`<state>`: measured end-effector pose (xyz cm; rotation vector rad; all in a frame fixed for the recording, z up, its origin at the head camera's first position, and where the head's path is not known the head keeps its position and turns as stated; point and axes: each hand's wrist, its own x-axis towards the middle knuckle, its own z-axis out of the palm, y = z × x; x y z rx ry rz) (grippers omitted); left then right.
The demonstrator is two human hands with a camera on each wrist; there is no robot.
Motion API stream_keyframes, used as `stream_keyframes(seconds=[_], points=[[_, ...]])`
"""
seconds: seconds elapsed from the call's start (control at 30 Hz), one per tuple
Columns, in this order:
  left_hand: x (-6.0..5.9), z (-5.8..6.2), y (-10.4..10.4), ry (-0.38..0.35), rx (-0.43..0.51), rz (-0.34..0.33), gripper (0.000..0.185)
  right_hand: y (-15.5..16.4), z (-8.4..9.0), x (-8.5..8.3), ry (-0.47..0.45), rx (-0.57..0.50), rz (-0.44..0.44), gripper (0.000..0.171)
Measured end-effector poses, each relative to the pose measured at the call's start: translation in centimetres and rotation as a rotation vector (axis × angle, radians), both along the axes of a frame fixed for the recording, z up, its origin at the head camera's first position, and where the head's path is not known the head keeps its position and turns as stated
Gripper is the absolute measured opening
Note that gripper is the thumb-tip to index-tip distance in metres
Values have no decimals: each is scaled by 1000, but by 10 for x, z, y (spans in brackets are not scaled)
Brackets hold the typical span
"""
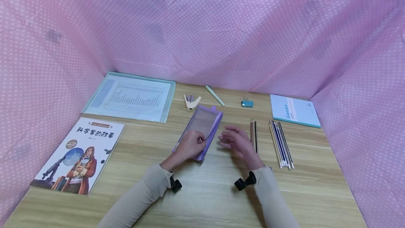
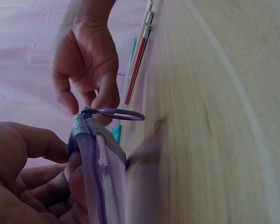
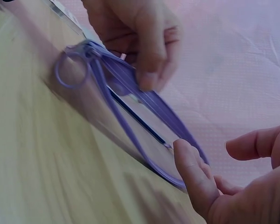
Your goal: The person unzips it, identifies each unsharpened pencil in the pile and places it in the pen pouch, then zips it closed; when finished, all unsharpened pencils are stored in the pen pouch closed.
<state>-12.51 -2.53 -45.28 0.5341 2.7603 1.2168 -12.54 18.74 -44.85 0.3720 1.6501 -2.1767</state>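
Note:
A purple mesh zip pencil case [image 1: 202, 120] lies slantwise in the middle of the table. My left hand [image 1: 191, 144] pinches its edge near the close end, thumb on one side and curled fingers on the other. In the right wrist view the case's mouth gapes, and a dark pencil-like stick [image 3: 140, 117] shows within it. A purple ring [image 3: 73, 71] hangs at the near end. My right hand [image 1: 238, 143] hovers just right of the case with fingers loosely bent and nothing in them; the right wrist view shows its fingertips close to the case's far end.
Pencils lie right of my right hand in a small group [image 1: 256, 136] and a larger one [image 1: 281, 147]. Behind are a stapler [image 1: 191, 103], a pale pen [image 1: 215, 95], a teal binder clip [image 1: 247, 103] and a notebook [image 1: 295, 112]. A document folder [image 1: 133, 96] and book [image 1: 79, 156] occupy the left.

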Motion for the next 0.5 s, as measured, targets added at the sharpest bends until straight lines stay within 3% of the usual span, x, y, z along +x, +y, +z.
stream_keyframes(seconds=[0.5], points=[[1,1,0,-12,13,3,7,56,12,12,34,77,-30,50]])
